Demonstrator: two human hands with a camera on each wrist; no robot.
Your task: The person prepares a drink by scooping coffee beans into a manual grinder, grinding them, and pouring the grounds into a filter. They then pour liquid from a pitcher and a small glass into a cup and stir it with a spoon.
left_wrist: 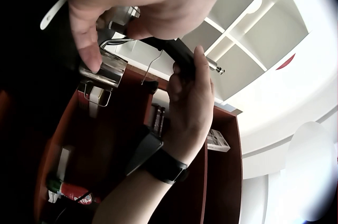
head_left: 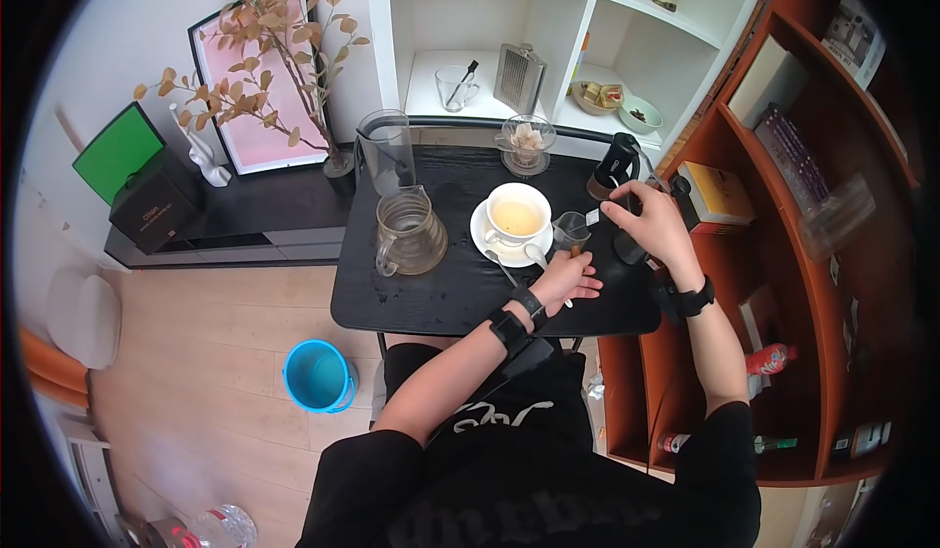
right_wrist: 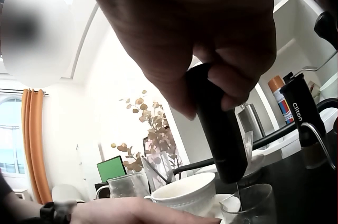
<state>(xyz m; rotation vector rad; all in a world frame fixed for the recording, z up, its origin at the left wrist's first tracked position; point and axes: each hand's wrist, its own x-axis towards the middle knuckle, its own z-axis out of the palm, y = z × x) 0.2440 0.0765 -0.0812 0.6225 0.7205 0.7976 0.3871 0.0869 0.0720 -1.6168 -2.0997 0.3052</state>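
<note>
My right hand (head_left: 651, 223) grips a black handheld frother (right_wrist: 222, 134) from above, and its thin metal shaft reaches into a small glass (right_wrist: 259, 203). Beside that glass, my left hand (head_left: 560, 282) has its fingertips at the lower part, thumb and fingers bent around it. A white cup (head_left: 519, 213) of pale yellow liquid stands on a saucer (head_left: 482, 239) just left of the glass. A white spoon (head_left: 536, 254) leans on the saucer. Right of my hands stands a metal pitcher (left_wrist: 108, 71), partly covered by the right hand in the head view.
Left on the black table (head_left: 470, 303) stand a ribbed glass server (head_left: 416, 244) and a tall glass (head_left: 389, 151). A glass dripper (head_left: 529, 161) with a paper filter is at the back, a black device (head_left: 615, 161) at the back right. A blue bucket (head_left: 318, 377) stands on the floor.
</note>
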